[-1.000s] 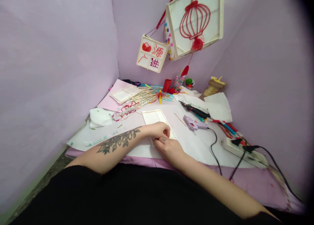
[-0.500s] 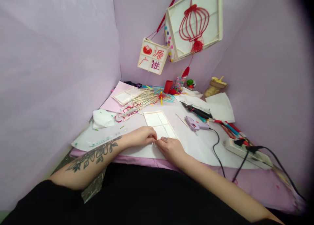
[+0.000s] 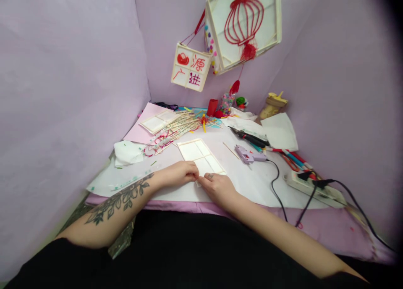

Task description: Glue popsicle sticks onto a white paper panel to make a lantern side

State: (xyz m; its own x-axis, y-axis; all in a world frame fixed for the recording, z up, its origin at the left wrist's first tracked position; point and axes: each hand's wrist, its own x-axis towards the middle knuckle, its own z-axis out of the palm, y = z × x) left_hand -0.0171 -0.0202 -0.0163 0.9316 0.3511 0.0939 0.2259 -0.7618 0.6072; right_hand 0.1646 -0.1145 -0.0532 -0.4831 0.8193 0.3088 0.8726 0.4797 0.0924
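Observation:
A white paper panel [image 3: 201,151] framed and crossed with thin wooden sticks lies flat on the white-covered table in front of me. My left hand [image 3: 182,174] is closed at its near left side, the fingers curled down. Thumb and fingers of my right hand [image 3: 219,190] are pinched together at the panel's near end, almost touching the left fingertips. Both hands cover that near end, so the exact grip on the edge is hidden.
A lilac glue gun [image 3: 249,154] and a thin stick [image 3: 231,150] lie to the right, near black-handled pliers [image 3: 252,138]. Further right is a power strip [image 3: 315,188] with cords. Bundled sticks [image 3: 185,123] lie behind; a lantern panel [image 3: 244,26] hangs above.
The whole view has shifted slightly, so objects sit a little further left and up. Both hands keep nearly the same pose at the panel's near end.

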